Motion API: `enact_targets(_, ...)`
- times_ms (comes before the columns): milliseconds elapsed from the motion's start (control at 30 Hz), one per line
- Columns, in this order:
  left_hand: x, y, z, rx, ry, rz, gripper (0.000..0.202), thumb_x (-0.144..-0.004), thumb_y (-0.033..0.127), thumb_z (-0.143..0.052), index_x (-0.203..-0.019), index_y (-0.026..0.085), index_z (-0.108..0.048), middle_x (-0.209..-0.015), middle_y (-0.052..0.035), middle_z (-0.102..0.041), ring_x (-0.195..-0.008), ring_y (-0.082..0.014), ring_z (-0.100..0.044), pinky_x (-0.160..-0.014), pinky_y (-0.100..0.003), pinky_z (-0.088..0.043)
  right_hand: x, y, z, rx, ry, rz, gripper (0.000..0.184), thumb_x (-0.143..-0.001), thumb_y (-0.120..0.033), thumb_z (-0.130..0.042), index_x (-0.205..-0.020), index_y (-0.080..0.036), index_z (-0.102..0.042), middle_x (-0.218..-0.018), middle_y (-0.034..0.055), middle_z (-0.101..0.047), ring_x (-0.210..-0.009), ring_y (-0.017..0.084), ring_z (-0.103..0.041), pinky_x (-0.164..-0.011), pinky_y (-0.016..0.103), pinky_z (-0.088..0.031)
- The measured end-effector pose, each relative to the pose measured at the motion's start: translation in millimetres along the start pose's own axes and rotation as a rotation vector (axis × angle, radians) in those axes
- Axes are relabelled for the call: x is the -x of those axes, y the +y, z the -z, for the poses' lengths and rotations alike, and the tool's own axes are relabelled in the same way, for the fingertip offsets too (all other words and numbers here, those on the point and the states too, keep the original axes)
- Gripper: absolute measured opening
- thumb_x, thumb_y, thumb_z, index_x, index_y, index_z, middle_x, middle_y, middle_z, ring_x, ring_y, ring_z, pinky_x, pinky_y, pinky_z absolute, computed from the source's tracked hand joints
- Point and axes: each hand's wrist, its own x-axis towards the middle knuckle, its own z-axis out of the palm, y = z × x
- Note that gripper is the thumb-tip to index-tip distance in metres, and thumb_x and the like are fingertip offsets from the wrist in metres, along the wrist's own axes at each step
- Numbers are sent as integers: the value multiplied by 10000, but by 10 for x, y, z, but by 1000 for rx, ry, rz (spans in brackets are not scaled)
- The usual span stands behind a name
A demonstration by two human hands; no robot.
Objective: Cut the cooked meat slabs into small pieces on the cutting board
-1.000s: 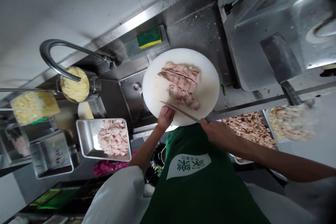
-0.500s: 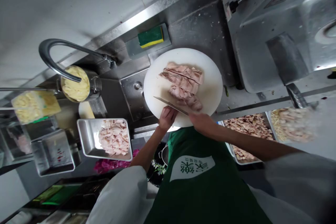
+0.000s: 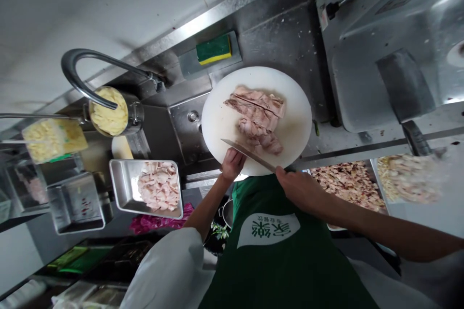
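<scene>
A round white cutting board point(image 3: 224, 120) holds slabs of pale cooked meat point(image 3: 258, 116). My right hand point(image 3: 295, 184) is closed round the handle of a long knife point(image 3: 248, 154), whose blade lies across the board's near edge, just below the meat. My left hand point(image 3: 232, 163) rests with curled fingers on the near rim of the board, right under the blade. I cannot make out anything in its fingers. I wear a green apron point(image 3: 279, 251) and white sleeves.
A steel tray point(image 3: 121, 188) of sliced meat sits left of me, beside an empty steel tray point(image 3: 74, 207). A curved tap point(image 3: 94, 75), a pot of yellow shreds point(image 3: 108, 116) and a green sponge point(image 3: 213, 49) lie beyond. Trays of chopped food point(image 3: 348, 181) stand right, under a steel machine point(image 3: 391, 43).
My right hand pushed the knife left across the board half a second ago, then drew it back right. The left hand stayed on the board's rim.
</scene>
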Motion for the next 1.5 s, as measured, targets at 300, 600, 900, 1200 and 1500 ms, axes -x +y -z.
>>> enact_targets(300, 6, -16, -10, 96, -10, 21, 148, -940, 271, -566, -948, 173, -677, -888, -92, -640, -954, -216, -600, -834, -386, -531, 82, 88, -42, -48, -82, -42, 350, -891, -42, -290, -1108, -125, -551, -764, 133, -713, -747, 284, -709, -644, 349, -493)
enact_targets(600, 70, -22, -23, 73, 32, 47, 165, -941, 250, -568, -1051, 174, -664, -990, -101, -658, -1012, -207, -600, -906, -397, -532, -881, -138, 263, 25, 183, 145, 344, -923, -54, -306, -1187, -40, -526, -1009, 214, -694, -967, 261, -685, -785, 312, -481)
enact_targets(900, 59, -34, -20, 62, 18, 14, 150, -939, 264, -571, -932, 165, -683, -893, -94, -649, -938, -212, -585, -817, -376, -527, -17, -42, 48, 19, -36, 0, 324, -906, -40, -311, -1142, -96, -525, -803, 145, -720, -809, 271, -721, -669, 317, -495)
enact_targets(1200, 57, -42, -31, 113, -3, 37, 157, -937, 287, -575, -963, 178, -684, -885, -87, -645, -953, -217, -607, -852, -401, -535, 55, 68, -55, -24, -86, -53, 334, -907, -49, -313, -1139, -123, -542, -762, 121, -714, -775, 268, -719, -663, 327, -494)
enact_targets(1500, 108, -38, -23, 74, 18, 65, 173, -949, 263, -554, -1045, 182, -672, -982, -104, -660, -1011, -212, -605, -895, -402, -532, -884, -142, 163, 45, 155, 143, 398, -916, -40, -269, -1235, -28, -507, -1060, 236, -689, -976, 286, -686, -759, 346, -503)
